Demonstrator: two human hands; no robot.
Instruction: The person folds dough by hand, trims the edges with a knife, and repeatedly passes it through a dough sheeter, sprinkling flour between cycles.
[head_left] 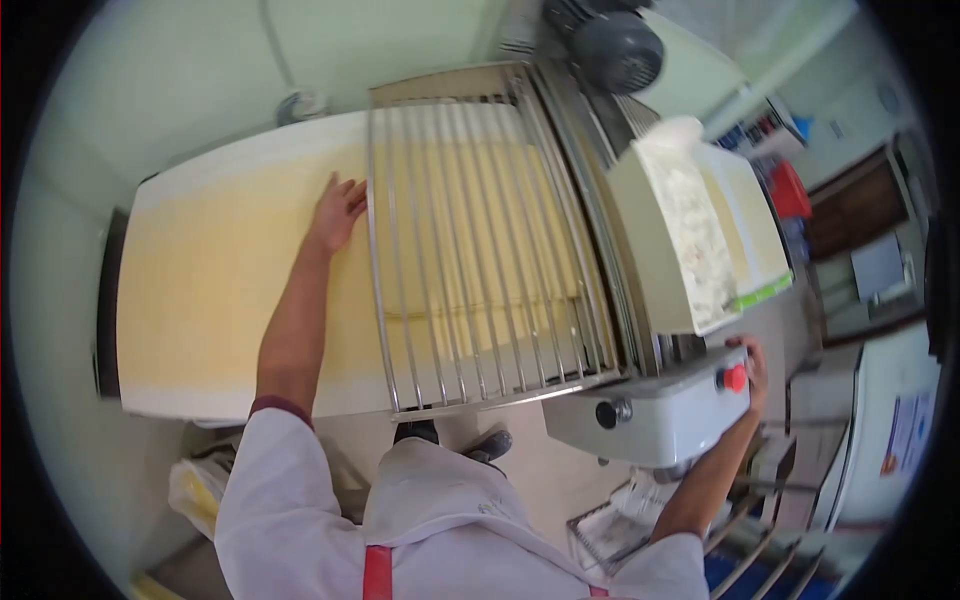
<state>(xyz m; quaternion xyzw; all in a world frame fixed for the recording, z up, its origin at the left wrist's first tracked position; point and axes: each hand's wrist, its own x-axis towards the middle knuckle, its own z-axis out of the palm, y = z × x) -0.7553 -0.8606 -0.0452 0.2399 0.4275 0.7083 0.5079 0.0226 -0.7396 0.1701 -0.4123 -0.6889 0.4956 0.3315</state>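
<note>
Getting nipped's risked if open left hand (pixel 338 212) is dragged under left edge of guard (pixel 470 240) by belt (pixel 190 290); right hand (pixel 757 372) grip's unclear.

Red container (pixel 790 190), bkgd upper R; poster (pixel 905 434) far R; plastic bag (pixel 196 492) lower L; rack (pixel 776 571) btm R; pale-green wall (pixel 400 40).

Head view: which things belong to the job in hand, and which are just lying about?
Job, likely:
- barred guard, beside left hand
- control box, by right hand
- pale yellow sheet

Lying about, likely:
- red container
- pale bag
</note>
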